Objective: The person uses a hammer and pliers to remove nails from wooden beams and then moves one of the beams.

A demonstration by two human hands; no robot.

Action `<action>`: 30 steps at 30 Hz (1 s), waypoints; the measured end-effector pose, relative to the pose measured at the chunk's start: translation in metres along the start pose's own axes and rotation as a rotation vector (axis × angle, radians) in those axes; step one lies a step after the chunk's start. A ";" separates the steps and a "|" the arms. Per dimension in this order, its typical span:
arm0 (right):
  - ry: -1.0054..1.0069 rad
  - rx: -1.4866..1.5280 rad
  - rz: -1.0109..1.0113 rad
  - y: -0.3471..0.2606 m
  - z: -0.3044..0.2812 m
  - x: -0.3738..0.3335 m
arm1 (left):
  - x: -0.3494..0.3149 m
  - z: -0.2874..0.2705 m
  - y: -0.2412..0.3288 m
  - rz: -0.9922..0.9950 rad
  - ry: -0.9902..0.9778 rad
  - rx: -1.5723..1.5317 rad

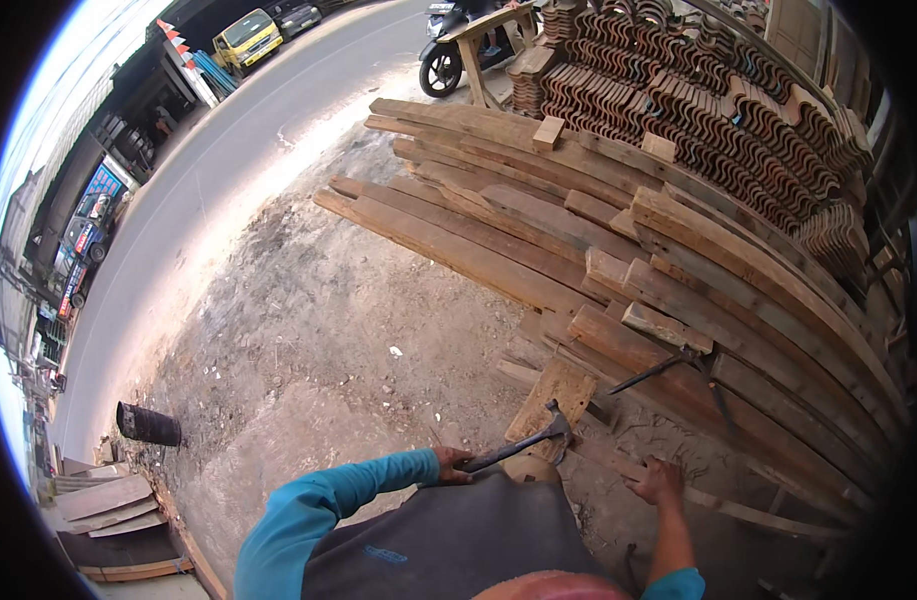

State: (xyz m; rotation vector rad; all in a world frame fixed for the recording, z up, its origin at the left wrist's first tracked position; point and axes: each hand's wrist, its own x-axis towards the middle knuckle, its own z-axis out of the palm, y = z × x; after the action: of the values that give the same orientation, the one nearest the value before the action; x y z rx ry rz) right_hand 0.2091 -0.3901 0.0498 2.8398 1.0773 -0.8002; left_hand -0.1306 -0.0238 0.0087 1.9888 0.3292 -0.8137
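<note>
In my left hand point(451, 466) is the dark handle of a claw hammer point(518, 447), with the fingers wrapped round it. The hammer's head is over the near edge of a short, thick wooden block point(563, 385) in front of me. My right hand point(660, 482) grips a long, narrow wooden strip point(733, 508). One end of the strip reaches the hammer head and the block; the other runs off to the right. On the planks just beyond lies a dark metal tool point(650, 373) with two long arms, its exact kind unclear.
Stacked wooden beams point(458, 235) fill the right, with short offcuts on top. Behind them rise piled clay roof tiles point(668, 110). A motorbike point(441, 70) stands by the road point(203, 190). Far left are a black bucket point(148, 424) and some boards point(103, 498).
</note>
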 end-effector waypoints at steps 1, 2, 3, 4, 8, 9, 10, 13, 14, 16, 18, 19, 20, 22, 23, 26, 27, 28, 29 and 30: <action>-0.016 -0.028 0.013 -0.003 -0.004 -0.002 | -0.007 -0.001 0.008 -0.016 0.013 0.006; -0.032 -0.056 0.026 -0.004 -0.007 -0.003 | -0.011 -0.003 0.012 -0.032 0.025 0.012; -0.031 -0.056 0.027 -0.005 -0.006 -0.001 | -0.014 -0.005 0.011 -0.031 0.025 0.013; -0.005 -0.047 0.014 -0.003 -0.002 -0.001 | -0.017 -0.004 0.009 -0.003 0.010 -0.003; -0.004 -0.024 -0.002 -0.007 -0.006 -0.001 | -0.041 -0.015 0.030 0.132 -0.004 -0.125; 0.000 -0.024 -0.002 -0.006 -0.003 0.000 | -0.048 -0.022 0.043 0.219 0.025 -0.186; -0.026 -0.035 0.018 -0.001 0.000 0.001 | -0.051 -0.030 0.057 0.230 0.031 -0.178; -0.028 -0.055 0.014 -0.002 -0.003 0.001 | -0.062 -0.049 0.091 0.160 0.019 -0.471; -0.016 -0.055 -0.004 -0.004 -0.005 -0.001 | -0.065 -0.057 0.100 0.202 -0.017 -0.536; -0.051 -0.081 0.004 -0.005 -0.006 0.001 | -0.059 -0.053 0.097 0.244 -0.042 -0.608; -0.088 -0.102 0.010 -0.008 -0.010 0.005 | -0.035 -0.032 0.075 0.451 0.194 -0.787; -0.093 -0.080 0.023 -0.010 -0.014 0.003 | -0.033 -0.029 0.071 0.453 0.195 -0.786; -0.098 -0.058 0.037 -0.012 -0.016 0.003 | -0.031 -0.027 0.068 0.476 0.110 -0.994; -0.109 -0.073 0.044 -0.004 -0.011 0.004 | -0.029 -0.017 0.074 0.519 0.043 -1.213; -0.120 -0.088 0.046 -0.001 -0.010 0.005 | -0.028 -0.012 0.076 0.539 0.012 -1.319; -0.121 -0.075 0.032 -0.005 -0.014 0.009 | -0.022 0.017 0.087 0.755 0.153 -1.599; -0.118 -0.080 0.035 -0.004 -0.015 0.009 | -0.031 0.017 0.102 0.740 0.256 -1.523; -0.120 -0.099 0.030 -0.004 -0.014 0.008 | -0.037 0.009 0.112 0.642 0.524 -1.033; -0.122 -0.118 0.026 -0.004 -0.012 0.006 | -0.042 0.003 0.121 0.522 0.747 -0.530; -0.124 -0.119 0.023 -0.005 -0.010 0.005 | -0.048 0.002 0.126 0.409 0.677 -0.614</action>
State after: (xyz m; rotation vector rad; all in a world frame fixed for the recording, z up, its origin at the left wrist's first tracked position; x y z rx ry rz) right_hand 0.2137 -0.3819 0.0572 2.6612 1.0378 -0.8663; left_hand -0.1007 -0.0881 0.1235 1.5955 0.4679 0.2321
